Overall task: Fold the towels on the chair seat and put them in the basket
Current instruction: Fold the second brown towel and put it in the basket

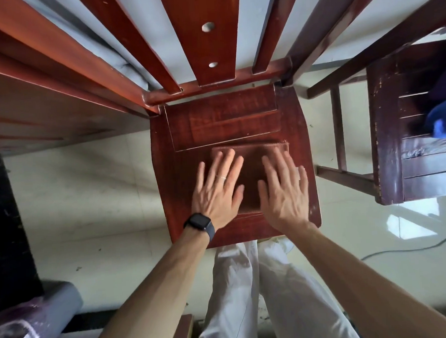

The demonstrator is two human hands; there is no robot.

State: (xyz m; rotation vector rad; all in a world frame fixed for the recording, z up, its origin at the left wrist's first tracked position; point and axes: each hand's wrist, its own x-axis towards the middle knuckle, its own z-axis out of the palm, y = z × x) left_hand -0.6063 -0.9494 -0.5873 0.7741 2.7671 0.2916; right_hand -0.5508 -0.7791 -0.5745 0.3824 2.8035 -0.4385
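A brown towel (251,167), folded into a rectangle, lies flat on the front half of the red-brown wooden chair seat (224,117). My left hand (218,189) rests palm down on the towel's left part, fingers spread, with a dark watch on the wrist. My right hand (285,189) presses flat on the towel's right part, fingers apart too. Neither hand grips the cloth. No basket is in view.
The chair's slatted back (202,40) rises at the top. A second, darker chair (408,133) stands to the right with blue cloth (444,121) on its seat. A wooden table edge (44,87) runs along the left. A grey roll (43,315) lies at lower left. A cable (414,246) crosses the floor.
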